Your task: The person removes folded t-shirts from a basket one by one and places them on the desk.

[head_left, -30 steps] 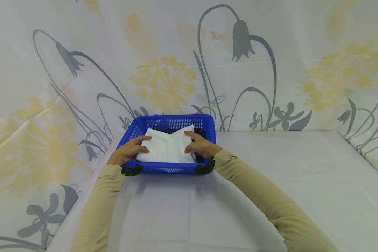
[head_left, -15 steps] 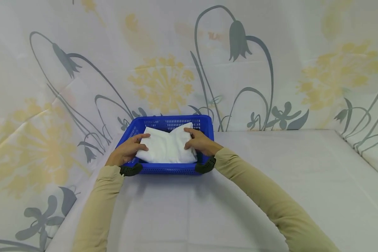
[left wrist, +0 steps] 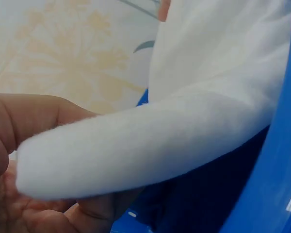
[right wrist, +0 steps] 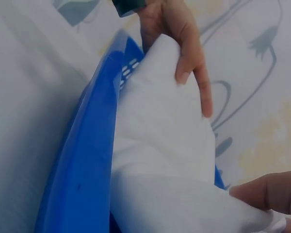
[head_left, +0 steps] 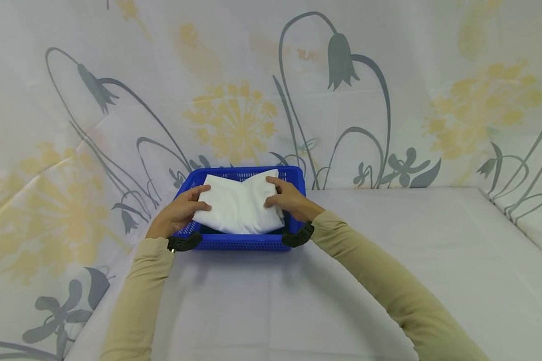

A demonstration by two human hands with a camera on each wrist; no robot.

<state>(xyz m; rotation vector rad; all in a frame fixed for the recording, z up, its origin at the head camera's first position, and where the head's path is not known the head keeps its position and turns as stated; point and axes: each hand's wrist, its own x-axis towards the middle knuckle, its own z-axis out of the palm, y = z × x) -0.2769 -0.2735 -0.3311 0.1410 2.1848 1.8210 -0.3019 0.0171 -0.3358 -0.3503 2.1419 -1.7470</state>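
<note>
While left hand (head_left: 177,212) pinches folded white cloth (head_left: 238,204) at left edge, right hand (head_left: 294,199) pinches right edge | cloth dips mid-span | rectangular blue perforated plastic basket (head_left: 241,242) underneath

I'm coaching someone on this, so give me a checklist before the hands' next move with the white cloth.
1. Left hand grips the white cloth: ok, one end pinched.
2. Right hand grips the opposite end: ok.
3. Cloth flat: not ok, its far edge dips midway.
4. Blue basket upright: ok.
5. Cloth free of the basket's near rim: cannot tell.
</note>
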